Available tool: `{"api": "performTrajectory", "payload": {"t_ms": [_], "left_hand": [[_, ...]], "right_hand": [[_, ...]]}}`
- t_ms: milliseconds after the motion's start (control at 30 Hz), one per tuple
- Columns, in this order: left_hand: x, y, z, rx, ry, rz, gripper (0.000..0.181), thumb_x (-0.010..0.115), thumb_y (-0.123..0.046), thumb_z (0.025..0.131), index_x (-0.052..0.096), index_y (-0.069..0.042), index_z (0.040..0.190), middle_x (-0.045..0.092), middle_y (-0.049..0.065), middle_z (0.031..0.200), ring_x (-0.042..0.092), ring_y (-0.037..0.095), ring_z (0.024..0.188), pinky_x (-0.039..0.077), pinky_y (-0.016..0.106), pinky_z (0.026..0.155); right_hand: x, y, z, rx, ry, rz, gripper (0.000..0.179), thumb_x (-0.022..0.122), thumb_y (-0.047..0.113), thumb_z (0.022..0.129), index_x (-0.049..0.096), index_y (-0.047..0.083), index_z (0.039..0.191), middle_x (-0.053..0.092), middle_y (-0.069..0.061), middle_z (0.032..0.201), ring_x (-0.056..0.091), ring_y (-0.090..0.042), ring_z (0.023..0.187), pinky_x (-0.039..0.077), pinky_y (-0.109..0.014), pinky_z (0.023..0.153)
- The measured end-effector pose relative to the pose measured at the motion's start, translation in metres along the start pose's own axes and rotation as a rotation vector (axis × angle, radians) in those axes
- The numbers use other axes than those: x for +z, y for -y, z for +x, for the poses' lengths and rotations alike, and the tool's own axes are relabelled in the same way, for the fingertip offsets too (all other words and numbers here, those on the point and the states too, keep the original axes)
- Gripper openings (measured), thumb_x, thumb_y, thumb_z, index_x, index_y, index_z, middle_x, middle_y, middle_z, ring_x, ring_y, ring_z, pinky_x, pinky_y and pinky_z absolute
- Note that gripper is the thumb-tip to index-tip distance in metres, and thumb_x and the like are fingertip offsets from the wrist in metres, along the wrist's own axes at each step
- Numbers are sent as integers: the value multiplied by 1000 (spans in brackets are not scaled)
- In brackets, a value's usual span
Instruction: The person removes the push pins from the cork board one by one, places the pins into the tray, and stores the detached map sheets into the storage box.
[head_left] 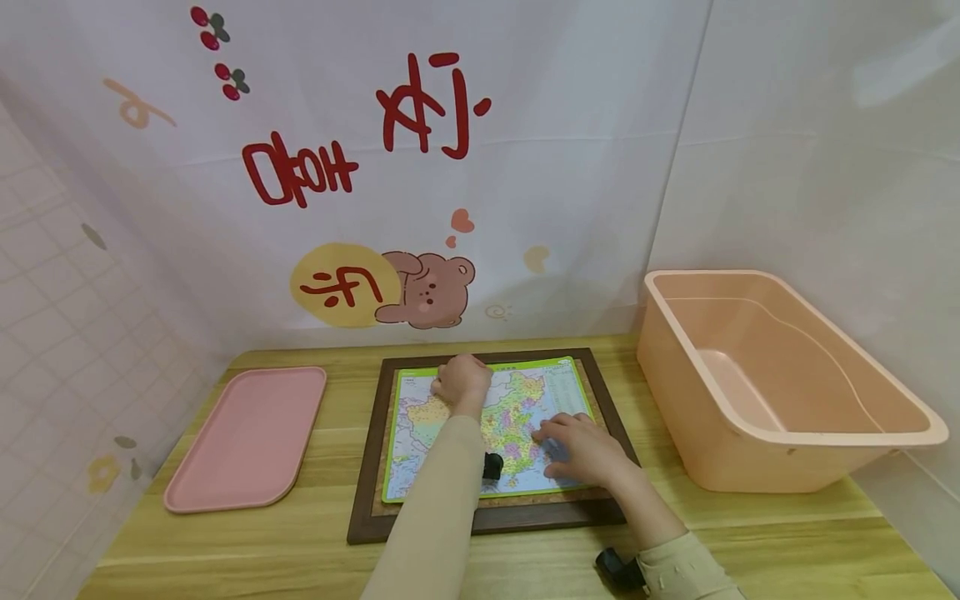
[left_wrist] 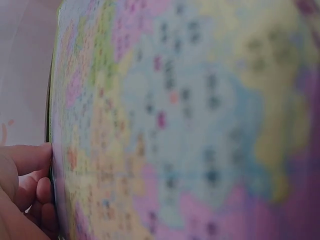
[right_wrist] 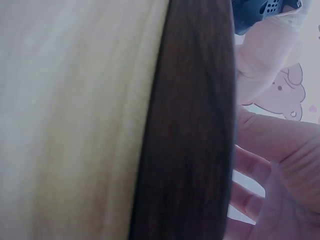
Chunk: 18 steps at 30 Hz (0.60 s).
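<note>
A colourful printed map with a green border lies over the cork surface of a dark brown framed board. At the map's far edge is my left hand, its fingers curled. In the left wrist view, the thumb and bent fingers pinch that edge. My right hand rests on the map's lower right part with fingers spread. Seen from the right wrist, this hand lies beyond the board's dark frame, which hides some fingertips.
On the left of the wooden table lies a pink tray. A large peach plastic tub stands at the right. Behind the table hangs a white cloth printed with a bear and red characters.
</note>
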<state>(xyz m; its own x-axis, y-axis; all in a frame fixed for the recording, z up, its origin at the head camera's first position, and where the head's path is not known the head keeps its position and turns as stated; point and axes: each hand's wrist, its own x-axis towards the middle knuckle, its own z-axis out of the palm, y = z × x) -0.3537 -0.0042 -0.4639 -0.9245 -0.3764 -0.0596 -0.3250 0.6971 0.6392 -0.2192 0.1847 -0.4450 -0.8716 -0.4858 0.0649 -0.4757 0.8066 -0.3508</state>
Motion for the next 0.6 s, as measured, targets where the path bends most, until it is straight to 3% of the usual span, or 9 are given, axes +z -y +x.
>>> {"api": "performTrajectory", "payload": {"t_ms": [167, 600], "left_hand": [[2, -1, 2, -16, 12, 14, 25, 74, -21, 87, 67, -16, 63, 64, 4, 80, 50, 34, 106, 31, 56, 95], [6, 0, 9, -38, 22, 21, 24, 71, -17, 86, 65, -12, 63, 61, 7, 79, 49, 35, 101, 31, 54, 89]], "right_hand": [[1, 0, 0, 8, 6, 8, 45, 85, 23, 78, 70, 16, 120, 60, -10, 131, 54, -36, 111, 52, -52, 85], [2, 0, -1, 26, 6, -1, 46, 86, 24, 77, 70, 17, 119, 60, -10, 130, 54, -36, 111, 51, -54, 87]]}}
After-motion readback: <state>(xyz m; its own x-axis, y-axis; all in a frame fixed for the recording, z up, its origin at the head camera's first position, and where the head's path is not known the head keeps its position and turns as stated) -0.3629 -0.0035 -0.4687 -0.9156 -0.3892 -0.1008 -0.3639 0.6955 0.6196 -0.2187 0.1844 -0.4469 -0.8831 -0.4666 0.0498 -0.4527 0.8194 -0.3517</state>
